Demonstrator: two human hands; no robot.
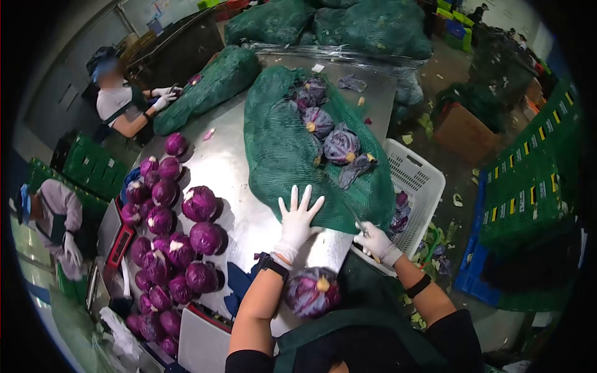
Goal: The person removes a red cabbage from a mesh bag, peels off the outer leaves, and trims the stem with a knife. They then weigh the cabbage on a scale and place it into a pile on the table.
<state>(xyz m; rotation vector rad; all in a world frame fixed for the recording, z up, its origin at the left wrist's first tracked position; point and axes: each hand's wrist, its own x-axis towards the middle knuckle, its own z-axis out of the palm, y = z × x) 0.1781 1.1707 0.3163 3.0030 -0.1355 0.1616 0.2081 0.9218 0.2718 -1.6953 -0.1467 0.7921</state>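
Observation:
My left hand (299,219), in a white glove, lies with fingers spread on the lower edge of a green mesh bag (280,155). Closed around the handle of a knife (356,217), my gloved right hand (375,241) is at the bag's lower right corner, the blade pointing up and left. Several purple cabbages with loose outer leaves (341,144) show in the bag's right part. One more leafy cabbage (313,292) rests near my body, between my forearms. Trimmed purple cabbages (201,204) are grouped on the left of the metal table (233,180).
A white crate (429,180) with leafy cabbages stands beside the table's right edge. At upper left a person (118,93) handles another mesh bag (211,93); a second person (59,211) is at far left. A red-edged scale (120,244) sits left. Green crates (528,168) stand right.

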